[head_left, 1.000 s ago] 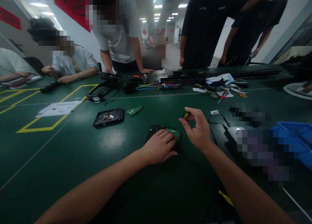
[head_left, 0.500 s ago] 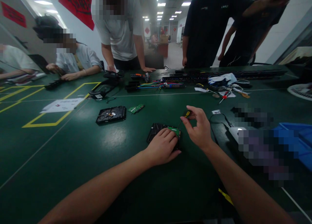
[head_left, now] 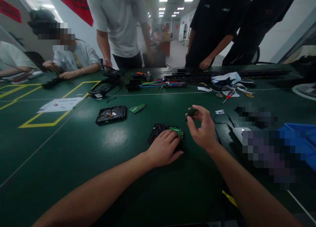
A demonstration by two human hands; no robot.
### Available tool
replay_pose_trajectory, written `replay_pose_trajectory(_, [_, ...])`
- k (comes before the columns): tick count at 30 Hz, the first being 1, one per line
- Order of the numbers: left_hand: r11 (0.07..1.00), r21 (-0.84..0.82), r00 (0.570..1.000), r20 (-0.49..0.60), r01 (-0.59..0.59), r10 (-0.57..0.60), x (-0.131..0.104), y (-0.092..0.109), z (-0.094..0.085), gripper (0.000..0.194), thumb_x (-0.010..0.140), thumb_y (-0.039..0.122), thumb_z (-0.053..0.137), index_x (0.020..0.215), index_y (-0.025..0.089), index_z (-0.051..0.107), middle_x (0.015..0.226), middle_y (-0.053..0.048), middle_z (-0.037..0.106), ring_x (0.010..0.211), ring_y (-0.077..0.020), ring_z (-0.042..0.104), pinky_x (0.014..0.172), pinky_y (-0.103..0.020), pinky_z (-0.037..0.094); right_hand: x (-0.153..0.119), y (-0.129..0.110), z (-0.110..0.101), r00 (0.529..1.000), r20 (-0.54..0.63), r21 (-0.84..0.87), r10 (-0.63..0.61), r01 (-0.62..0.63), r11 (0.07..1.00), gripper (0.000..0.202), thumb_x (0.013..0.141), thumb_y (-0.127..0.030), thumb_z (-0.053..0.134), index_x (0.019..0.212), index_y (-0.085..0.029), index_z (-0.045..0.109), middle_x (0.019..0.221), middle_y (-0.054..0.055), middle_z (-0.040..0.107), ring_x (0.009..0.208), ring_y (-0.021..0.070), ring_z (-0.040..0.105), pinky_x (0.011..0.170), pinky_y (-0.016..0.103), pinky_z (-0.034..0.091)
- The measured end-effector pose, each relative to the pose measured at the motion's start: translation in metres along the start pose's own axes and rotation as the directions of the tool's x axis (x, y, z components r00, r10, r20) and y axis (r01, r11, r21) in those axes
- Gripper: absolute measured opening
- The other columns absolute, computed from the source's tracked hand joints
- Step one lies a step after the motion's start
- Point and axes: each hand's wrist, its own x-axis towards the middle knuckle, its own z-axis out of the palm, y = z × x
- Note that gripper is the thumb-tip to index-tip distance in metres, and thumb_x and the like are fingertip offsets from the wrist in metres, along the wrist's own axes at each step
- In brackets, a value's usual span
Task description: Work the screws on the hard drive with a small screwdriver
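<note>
A black hard drive (head_left: 156, 131) lies on the green table with a green circuit board (head_left: 176, 130) on its face. My left hand (head_left: 164, 146) grips this drive from above, fingers over the board and thumb at the near right edge, hiding much of it. Between the thumb and fingers of my right hand (head_left: 202, 126) is a small dark screwdriver (head_left: 192, 112) with a yellow mark. Its thin shaft slants down to the board's far right corner; whether the tip sits in a screw I cannot tell. To the left lie another hard drive (head_left: 111, 115) and a loose circuit board (head_left: 137, 108).
Along the far side lie a power drill (head_left: 148, 76), coloured wires (head_left: 158, 84) and a red screwdriver (head_left: 229, 94). A blue bin (head_left: 300, 141) and a cable (head_left: 223, 116) are at the right. People stand or sit across the table.
My right fingers have shifted around the screwdriver handle, and more of it shows. My left hand stays on the hard drive. People across the table have moved their arms.
</note>
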Motion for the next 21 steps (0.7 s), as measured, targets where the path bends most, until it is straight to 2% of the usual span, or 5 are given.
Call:
replay_pose_trajectory(10, [1.000,-0.011,1.000,-0.003,-0.002,0.002,0.0004,-0.0007,-0.0021,0.044,0.100,0.049,0.062,0.129,0.016,0.060,0.130,-0.016,0.063,0.127,-0.0346,0.058,0.113,-0.054,0.049,0.0029,-0.0068,-0.0013,0.997,-0.062,-0.070,-0.055,0.051,0.996,0.046,0.096,-0.027,0.071,0.138,-0.032,0.054,0.123,0.007,0.067,0.094,0.0216,0.072,0.082,0.041,0.066])
replay_pose_trajectory(13, [1.000,-0.011,1.000,0.003,-0.006,0.006,0.0007,-0.0009,-0.0019,0.044,0.100,0.050,0.061,0.128,0.016,0.061,0.130,-0.016,0.063,0.126,-0.0342,0.059,0.113,-0.053,0.049,0.0015,-0.0059,-0.0007,0.999,-0.046,-0.024,-0.019,0.018,1.000,0.047,0.097,-0.024,0.069,0.140,-0.030,0.051,0.124,0.008,0.069,0.095,0.0217,0.074,0.086,0.042,0.066])
replay_pose_trajectory(17, [1.000,-0.004,1.000,0.001,-0.010,0.010,0.0013,-0.0006,-0.0017,0.044,0.100,0.050,0.061,0.128,0.015,0.061,0.129,-0.016,0.064,0.126,-0.0344,0.059,0.113,-0.053,0.049,-0.0003,-0.0053,-0.0004,1.000,0.012,0.082,0.029,-0.030,0.996,0.056,0.099,-0.020,0.062,0.150,-0.029,0.042,0.136,0.011,0.067,0.102,0.0226,0.076,0.092,0.045,0.066])
replay_pose_trajectory(21, [1.000,0.004,1.000,0.004,-0.007,0.007,0.0010,-0.0001,-0.0019,0.045,0.101,0.050,0.060,0.128,0.015,0.061,0.129,-0.017,0.064,0.126,-0.0346,0.059,0.112,-0.053,0.050,0.0012,-0.0063,-0.0018,1.000,0.005,0.016,-0.001,0.001,1.000,0.053,0.098,-0.023,0.065,0.148,-0.031,0.047,0.132,0.010,0.065,0.100,0.0227,0.074,0.087,0.044,0.066])
